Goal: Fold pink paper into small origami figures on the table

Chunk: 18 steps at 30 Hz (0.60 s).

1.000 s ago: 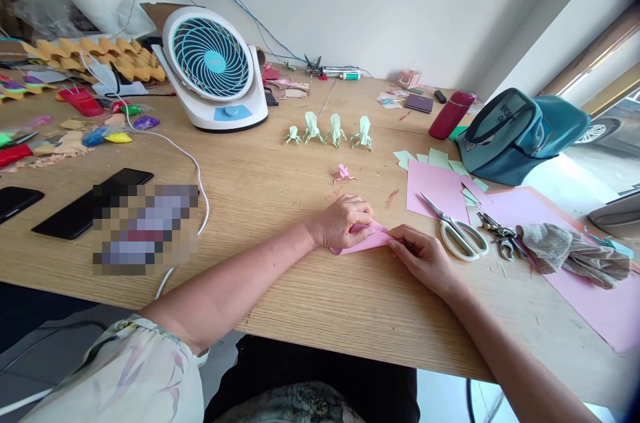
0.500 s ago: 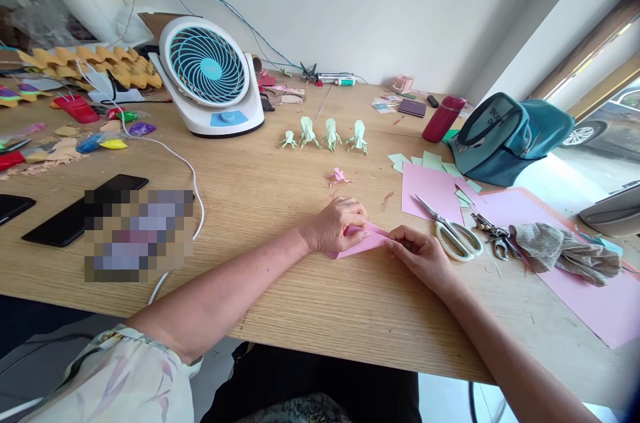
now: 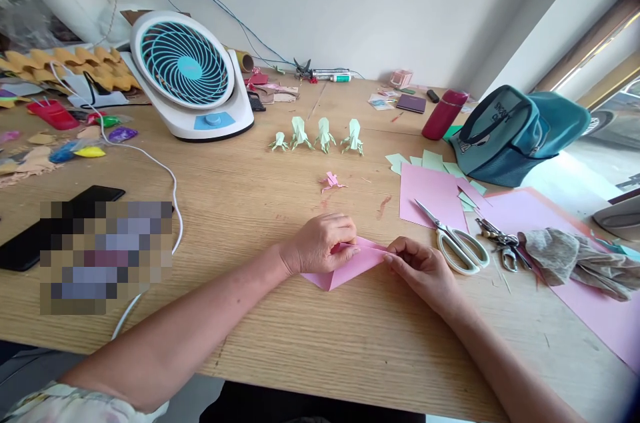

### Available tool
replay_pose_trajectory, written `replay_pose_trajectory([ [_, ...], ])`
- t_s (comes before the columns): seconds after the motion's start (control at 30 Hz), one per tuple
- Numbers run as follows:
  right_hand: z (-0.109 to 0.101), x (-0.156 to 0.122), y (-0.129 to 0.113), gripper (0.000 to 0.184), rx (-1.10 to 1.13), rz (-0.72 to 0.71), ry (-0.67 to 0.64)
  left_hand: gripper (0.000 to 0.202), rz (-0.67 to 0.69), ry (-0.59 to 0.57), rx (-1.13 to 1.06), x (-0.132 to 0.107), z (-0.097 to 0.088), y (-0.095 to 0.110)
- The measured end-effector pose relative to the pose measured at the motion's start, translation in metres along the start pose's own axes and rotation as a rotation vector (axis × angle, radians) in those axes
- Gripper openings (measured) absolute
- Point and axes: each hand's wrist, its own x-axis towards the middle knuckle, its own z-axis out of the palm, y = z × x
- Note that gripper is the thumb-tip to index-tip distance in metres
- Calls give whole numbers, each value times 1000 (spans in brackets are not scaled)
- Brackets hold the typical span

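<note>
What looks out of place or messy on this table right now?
Nothing looks damaged. A reddish smear marks the table just beyond the folded pink paper, and green offcuts lie strewn around the pink sheet under the scissors.

The folded paper [image 3: 350, 264] is pink. The little paper frogs [image 3: 320, 135] are light green. The fan [image 3: 187, 73] is white and blue.

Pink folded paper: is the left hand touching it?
Touching. The head view shows the left hand with its fingertips pressed onto the pink folded paper, no gap between them. The right hand pinches the paper's right tip.
</note>
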Motion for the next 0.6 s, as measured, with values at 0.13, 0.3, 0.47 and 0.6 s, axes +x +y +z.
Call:
replay_pose_trajectory([
  [0.13,1,-1,0,28,29,6,13,20,-41,31,-65,-1,0,1],
  [0.3,1,0,-6,26,146,13,48,16,-105,78,-160,-1,0,3],
  [0.47,2,0,-7,29,180,77,90,17,-166,130,-220,0,-1,12],
  [0.6,4,2,-7,30,210,102,94,13,-249,180,-233,-1,-1,19],
])
